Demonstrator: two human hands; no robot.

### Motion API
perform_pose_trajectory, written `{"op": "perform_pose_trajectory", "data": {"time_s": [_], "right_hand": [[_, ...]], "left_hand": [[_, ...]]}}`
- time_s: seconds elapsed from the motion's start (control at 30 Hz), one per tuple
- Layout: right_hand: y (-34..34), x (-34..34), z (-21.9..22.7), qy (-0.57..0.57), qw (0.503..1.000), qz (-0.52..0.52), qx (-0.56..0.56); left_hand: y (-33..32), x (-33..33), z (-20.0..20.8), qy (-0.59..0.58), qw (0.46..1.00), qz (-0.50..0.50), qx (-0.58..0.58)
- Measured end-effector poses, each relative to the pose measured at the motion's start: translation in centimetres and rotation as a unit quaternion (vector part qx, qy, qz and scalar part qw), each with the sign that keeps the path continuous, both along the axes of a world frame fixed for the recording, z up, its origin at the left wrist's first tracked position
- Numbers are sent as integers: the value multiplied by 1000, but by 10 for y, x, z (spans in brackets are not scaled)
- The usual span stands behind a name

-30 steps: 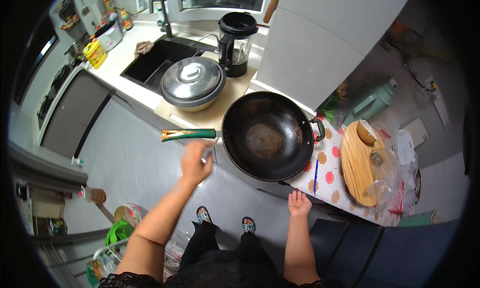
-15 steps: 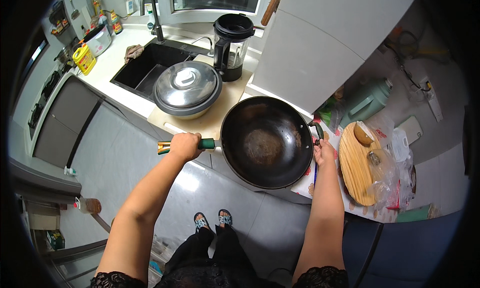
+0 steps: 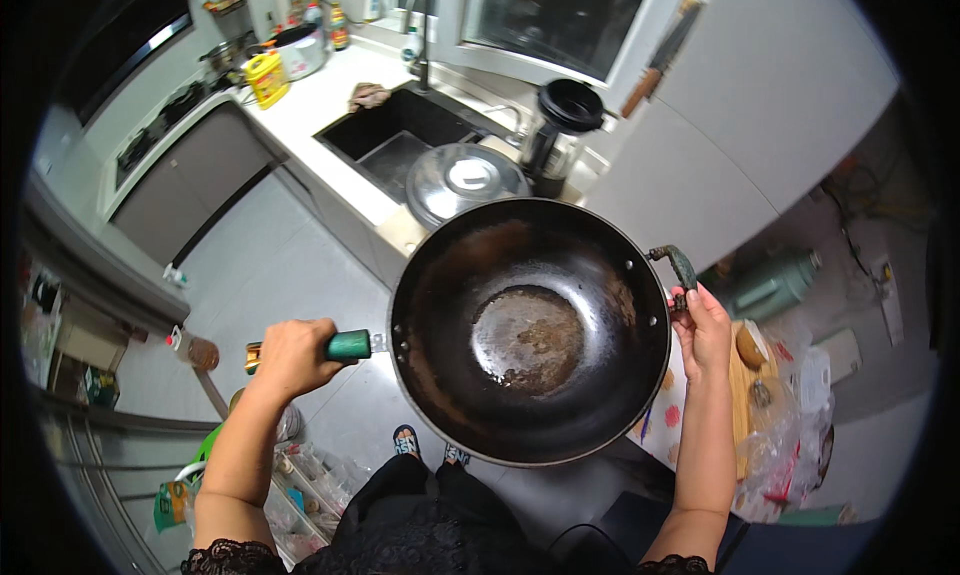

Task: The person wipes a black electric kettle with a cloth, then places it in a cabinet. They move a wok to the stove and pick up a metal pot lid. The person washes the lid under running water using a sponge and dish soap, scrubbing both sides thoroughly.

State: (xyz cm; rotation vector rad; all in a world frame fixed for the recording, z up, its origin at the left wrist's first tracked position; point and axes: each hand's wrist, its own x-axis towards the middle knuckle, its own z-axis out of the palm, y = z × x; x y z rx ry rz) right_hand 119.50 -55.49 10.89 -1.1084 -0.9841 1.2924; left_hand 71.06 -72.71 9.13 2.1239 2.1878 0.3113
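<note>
A large dark wok (image 3: 480, 415) with a worn, brownish bottom is held in the air in front of me, its inside facing up. My left hand (image 3: 298, 357) is closed around its long green handle (image 3: 348, 345). On the other side my right hand (image 3: 701, 330) grips the small loop handle (image 3: 680, 263), with the thumb on top. Just beyond the wok's far rim, a pot with a shiny metal lid (image 3: 462, 180) sits on the counter, partly hidden by the wok.
A black sink (image 3: 390, 140) lies behind the pot, beside a blender (image 3: 558, 140). On the right are a round wooden board (image 3: 742, 375) and plastic bags (image 3: 780, 440). A yellow bottle (image 3: 266, 79) stands at the far left. A knife (image 3: 660, 60) hangs on the wall.
Both hands have brought the wok closer to me, so it looks larger and now hangs over the floor. The view has swung left, shifting the counter rightward.
</note>
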Motion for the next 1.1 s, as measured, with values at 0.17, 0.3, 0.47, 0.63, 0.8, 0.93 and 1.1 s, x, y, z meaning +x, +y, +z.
{"op": "perform_pose_trajectory", "data": {"time_s": [0.17,0.3,0.47,0.63,0.8,0.93,1.1], "right_hand": [[48,-142,21,5,992,122,11],[90,-283,15,7,983,180,-23],[155,-473,-15,22,963,265,-50],[194,-656,-36,6,953,289,-95],[233,-800,-71,-13,946,305,-112],[247,-910,-79,-31,939,323,-110],[282,-1073,-84,-36,912,394,-111]], "left_hand": [[-59,-83,23,3,992,126,18],[-90,-156,14,23,976,211,50],[-101,-261,9,41,949,311,36],[-83,-379,10,31,926,375,-13],[-69,-483,0,16,905,425,-31],[-59,-567,-19,0,894,447,-29],[-34,-680,-24,-2,878,476,-48]]}}
